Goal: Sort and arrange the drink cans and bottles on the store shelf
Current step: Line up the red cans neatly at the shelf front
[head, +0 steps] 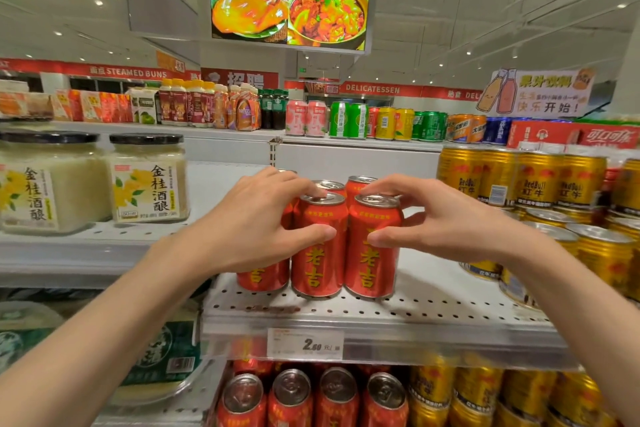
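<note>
Left hand (258,218) gripping one red can (318,246); right hand (433,218) gripping neighbouring red can (372,250); both upright, touching, on perforated shelf (433,305).

Both forearms were bare up to the frame's lower edge, with no sleeve showing. The left hand (258,222) and the right hand (440,218) wore no glove, ring, watch or bracelet. The fingers were slender, the nails short and unpainted. Nothing else of the person showed.
</note>
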Action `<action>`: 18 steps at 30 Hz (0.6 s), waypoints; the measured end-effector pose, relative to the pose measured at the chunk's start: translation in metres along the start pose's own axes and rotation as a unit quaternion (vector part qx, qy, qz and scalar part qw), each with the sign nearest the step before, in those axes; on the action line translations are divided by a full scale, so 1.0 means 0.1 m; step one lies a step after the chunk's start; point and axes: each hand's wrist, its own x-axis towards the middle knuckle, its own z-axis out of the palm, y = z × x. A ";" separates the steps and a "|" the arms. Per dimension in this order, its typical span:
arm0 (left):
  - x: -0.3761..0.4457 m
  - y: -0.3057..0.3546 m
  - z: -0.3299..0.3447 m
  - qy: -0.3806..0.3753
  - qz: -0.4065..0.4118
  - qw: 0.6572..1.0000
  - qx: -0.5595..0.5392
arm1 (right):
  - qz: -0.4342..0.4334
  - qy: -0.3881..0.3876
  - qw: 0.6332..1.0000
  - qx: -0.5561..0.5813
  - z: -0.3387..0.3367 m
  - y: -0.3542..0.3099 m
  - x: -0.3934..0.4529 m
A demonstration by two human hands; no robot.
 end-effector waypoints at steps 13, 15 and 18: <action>0.05 0.17 -0.12 -0.025 0.010 0.999 0.042 | 0.003 -0.070 0.997 0.025 -0.21 0.10 -0.08; 0.13 0.25 -0.15 -0.015 0.029 0.999 0.042 | -0.008 -0.013 0.997 0.077 -0.26 0.18 0.00; 0.29 0.35 -0.14 -0.030 0.042 0.999 0.001 | 0.019 0.103 0.994 0.031 -0.30 0.31 0.22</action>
